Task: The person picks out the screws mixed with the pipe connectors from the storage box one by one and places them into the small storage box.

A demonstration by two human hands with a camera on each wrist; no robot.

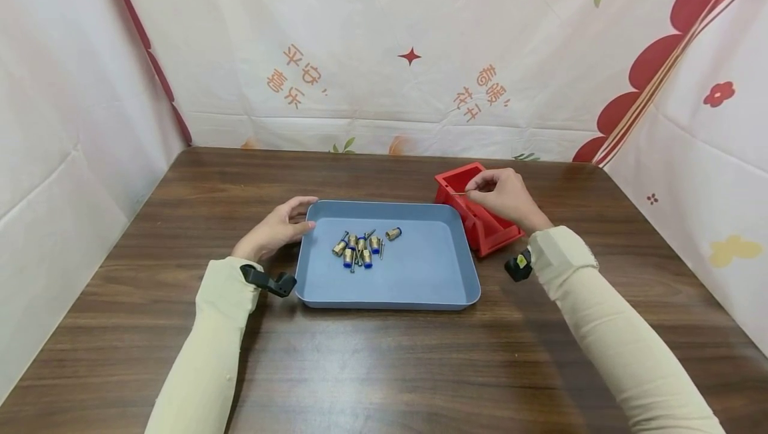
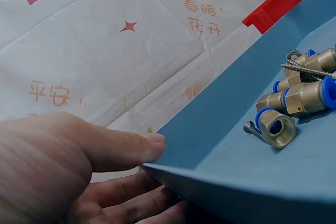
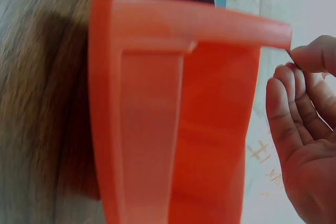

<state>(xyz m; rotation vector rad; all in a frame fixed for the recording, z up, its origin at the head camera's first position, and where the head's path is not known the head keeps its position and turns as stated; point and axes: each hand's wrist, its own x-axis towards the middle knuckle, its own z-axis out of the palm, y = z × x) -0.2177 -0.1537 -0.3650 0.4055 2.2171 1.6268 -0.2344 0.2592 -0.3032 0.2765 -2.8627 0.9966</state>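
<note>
A blue tray point(image 1: 420, 274) lies on the table, its left rim gripped by my left hand point(image 1: 271, 229); in the left wrist view the thumb point(image 2: 131, 148) lies over the rim and the fingers are outside it. Several brass pipe fittings with blue collars point(image 2: 310, 98) are heaped in the tray, mixed with screws point(image 2: 252, 131). One fitting point(image 1: 393, 233) lies a little apart to the right. My right hand point(image 1: 505, 197) pinches a screw point(image 1: 459, 193) between thumb and finger, above the red bin point(image 1: 493, 242). The bin's inner floor is partly hidden by that hand.
The red bin stands against the tray's right side on the brown wooden table point(image 1: 372, 367). White printed cloth point(image 1: 372, 34) hangs behind the table and at both sides. A black wrist camera point(image 1: 270, 281) sits by the tray's left edge.
</note>
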